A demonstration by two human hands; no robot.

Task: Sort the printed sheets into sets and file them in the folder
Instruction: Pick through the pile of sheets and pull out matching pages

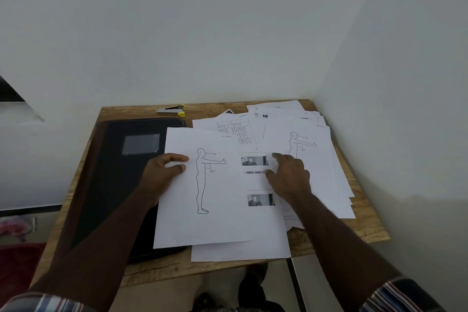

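A white sheet with a standing-figure drawing [202, 223] lies tilted over the edge of a closed black folder [114, 180]. My left hand [162, 175] pinches this sheet's left edge, thumb on top. Beside it lies a sheet with small photos [258, 235]; my right hand [288, 175] rests flat on it, fingers spread. A second figure-drawing sheet [319, 159] sits to the right on a loose pile of printed sheets [278, 114]. A sheet with a table [235, 132] shows behind.
The small wooden table [364, 225] stands in a corner between white walls. A stapler with a yellow tip [172, 109] lies at the table's back edge. Floor and a dark shoe [253, 286] show below the front edge.
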